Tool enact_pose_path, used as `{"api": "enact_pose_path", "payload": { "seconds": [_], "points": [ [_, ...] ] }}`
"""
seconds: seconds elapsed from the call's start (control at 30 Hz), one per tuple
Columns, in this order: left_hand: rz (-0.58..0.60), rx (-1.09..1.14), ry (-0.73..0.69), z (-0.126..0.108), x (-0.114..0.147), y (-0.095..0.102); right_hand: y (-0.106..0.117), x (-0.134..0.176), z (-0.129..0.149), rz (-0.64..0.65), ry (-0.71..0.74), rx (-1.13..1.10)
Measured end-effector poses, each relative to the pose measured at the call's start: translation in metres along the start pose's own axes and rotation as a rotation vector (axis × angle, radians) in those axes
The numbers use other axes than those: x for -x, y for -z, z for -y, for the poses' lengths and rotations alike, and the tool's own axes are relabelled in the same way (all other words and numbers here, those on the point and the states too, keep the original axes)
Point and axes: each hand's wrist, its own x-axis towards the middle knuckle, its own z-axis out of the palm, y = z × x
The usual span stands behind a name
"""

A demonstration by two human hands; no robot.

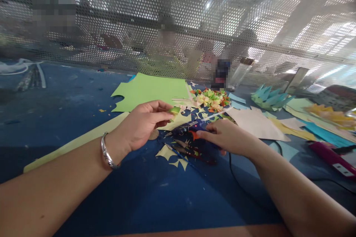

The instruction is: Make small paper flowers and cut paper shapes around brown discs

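Between the thumb and fingers of my left hand [146, 122] is a small piece of green paper [174, 112]. My right hand [222, 135] is wrapped round a dark blue glue gun [182, 129] with an orange trigger [194, 135]. A small red light glows on the gun, and a clear glue stick [217, 114] juts from its back. The nozzle points left, below the green piece and apart from it. Under the gun lie scissors [185, 150], partly hidden, among pale yellow paper scraps [167, 152].
Behind my hands lie a large green paper sheet [155, 90] and a heap of small paper flowers [211, 99]. To the right are paper sheets [258, 122], a blue spiky paper flower [269, 98] and a magenta power strip [332, 159]. A perforated metal screen [178, 55] stands at the back.
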Motion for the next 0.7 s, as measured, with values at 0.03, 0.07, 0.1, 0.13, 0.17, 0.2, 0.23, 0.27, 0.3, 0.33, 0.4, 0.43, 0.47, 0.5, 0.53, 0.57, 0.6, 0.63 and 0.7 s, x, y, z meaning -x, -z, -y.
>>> {"api": "enact_pose_path", "payload": {
  "seconds": [0.03,0.07,0.1,0.13,0.17,0.2,0.23,0.27,0.3,0.33,0.4,0.43,0.47,0.5,0.53,0.57,0.6,0.63,0.7],
  "points": [
    [0.002,-0.001,0.002,0.000,0.000,0.000,0.000,0.001,0.000,-0.039,0.003,0.066],
    [0.003,-0.002,0.007,0.001,0.000,0.000,0.000,0.002,0.001,-0.098,0.004,0.130],
    [0.003,-0.005,0.011,0.001,0.000,-0.001,-0.001,0.003,0.001,-0.169,0.005,0.184],
    [0.006,-0.009,0.011,0.001,0.000,-0.001,-0.001,0.005,0.003,-0.249,0.006,0.222],
    [0.011,-0.013,0.004,0.001,0.001,-0.002,-0.002,0.006,0.005,-0.320,0.010,0.224],
    [0.021,-0.021,-0.006,0.001,0.001,-0.003,-0.003,0.008,0.008,-0.374,0.024,0.194],
    [0.036,-0.034,-0.017,0.001,0.002,-0.004,-0.004,0.009,0.011,-0.417,0.050,0.141],
    [0.055,-0.051,-0.028,0.001,0.003,-0.005,-0.005,0.011,0.015,-0.445,0.093,0.074],
    [0.076,-0.070,-0.039,0.001,0.004,-0.006,-0.007,0.012,0.018,-0.466,0.141,0.015],
    [0.099,-0.097,-0.048,0.002,0.005,-0.007,-0.009,0.014,0.022,-0.489,0.185,-0.033],
    [0.134,-0.167,-0.081,0.003,0.007,-0.008,-0.012,0.016,0.027,-0.516,0.255,-0.091],
    [0.142,-0.204,-0.108,0.003,0.007,-0.008,-0.014,0.017,0.029,-0.523,0.279,-0.112],
    [0.142,-0.240,-0.137,0.004,0.008,-0.008,-0.015,0.018,0.030,-0.522,0.299,-0.132],
    [0.139,-0.275,-0.159,0.005,0.008,-0.008,-0.017,0.018,0.031,-0.516,0.315,-0.149],
    [0.135,-0.305,-0.175,0.005,0.009,-0.008,-0.018,0.018,0.031,-0.509,0.327,-0.162],
    [0.134,-0.326,-0.184,0.006,0.009,-0.008,-0.019,0.018,0.031,-0.502,0.338,-0.166],
    [0.137,-0.343,-0.190,0.006,0.009,-0.008,-0.019,0.017,0.031,-0.497,0.347,-0.161],
    [0.141,-0.354,-0.193,0.007,0.009,-0.009,-0.020,0.017,0.031,-0.492,0.356,-0.151],
    [0.152,-0.365,-0.194,0.008,0.009,-0.009,-0.021,0.016,0.032,-0.489,0.370,-0.126]
  ]
}}
